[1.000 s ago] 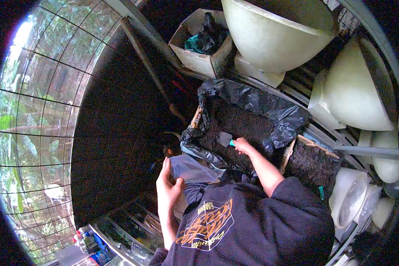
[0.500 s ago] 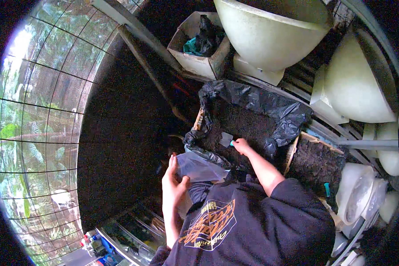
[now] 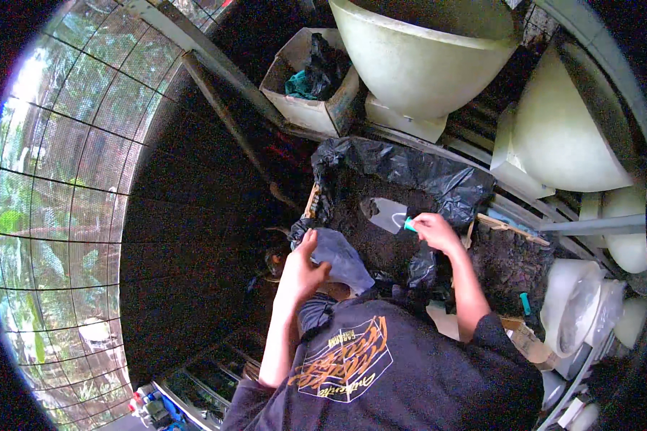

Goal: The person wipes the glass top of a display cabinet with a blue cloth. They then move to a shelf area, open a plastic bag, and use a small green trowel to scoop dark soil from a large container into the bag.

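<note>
My left hand [image 3: 303, 271] grips the edge of a translucent plastic bag [image 3: 339, 257], thumb and fingers closed on it. The bag hangs open at the near left edge of a box lined with black plastic sheeting [image 3: 402, 159]. Dark soil [image 3: 352, 190] fills the box. My right hand [image 3: 436, 231] is closed round the teal handle of a small trowel [image 3: 390, 216]. Its pale, flat blade points left over the soil, with a little dark soil near the tip. The bottom of the bag is hidden.
Beyond the box stand a carton [image 3: 305, 108] with dark and green plastic in it and large pale basins [image 3: 424, 65]. More soil [image 3: 507, 269] and a teal-handled tool [image 3: 525, 303] lie at the right, beside clear plastic containers [image 3: 571, 302]. Wire mesh [image 3: 65, 215] runs along the left.
The trowel has moved right and its blade now shows more fully, with soil near its tip. My right hand has risen with it. My left hand and the bag have shifted slightly right and up.
</note>
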The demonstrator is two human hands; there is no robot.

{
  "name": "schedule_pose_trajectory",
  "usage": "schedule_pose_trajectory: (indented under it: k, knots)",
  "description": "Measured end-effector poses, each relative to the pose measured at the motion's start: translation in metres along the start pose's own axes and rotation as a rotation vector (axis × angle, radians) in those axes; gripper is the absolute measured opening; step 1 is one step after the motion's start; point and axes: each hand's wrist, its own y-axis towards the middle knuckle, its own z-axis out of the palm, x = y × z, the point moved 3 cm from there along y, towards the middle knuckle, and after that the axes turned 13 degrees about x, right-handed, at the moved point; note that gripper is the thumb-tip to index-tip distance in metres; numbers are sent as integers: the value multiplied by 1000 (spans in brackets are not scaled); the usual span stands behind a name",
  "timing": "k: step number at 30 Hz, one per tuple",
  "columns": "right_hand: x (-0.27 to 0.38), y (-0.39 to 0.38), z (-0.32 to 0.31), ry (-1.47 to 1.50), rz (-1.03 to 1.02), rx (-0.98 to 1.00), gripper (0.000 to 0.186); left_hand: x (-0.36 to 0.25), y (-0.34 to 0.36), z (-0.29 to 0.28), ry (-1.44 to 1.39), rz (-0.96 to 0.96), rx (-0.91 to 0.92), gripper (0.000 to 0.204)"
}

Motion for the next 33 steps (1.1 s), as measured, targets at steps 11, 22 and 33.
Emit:
schedule_pose_trajectory:
  k: [11, 22, 33]
  knots:
    - [152, -95, -2, -216, -342, -118, 23, -20, 42, -8, -91, 36, 44, 79]
    - [-86, 83, -11, -323, 277, -107, 35, -18, -38, -25, 14, 132, -165, 83]
    - [-164, 172, 83, -226, 469, -152, 49, -36, -73, -29, -119, 3, -236, 82]
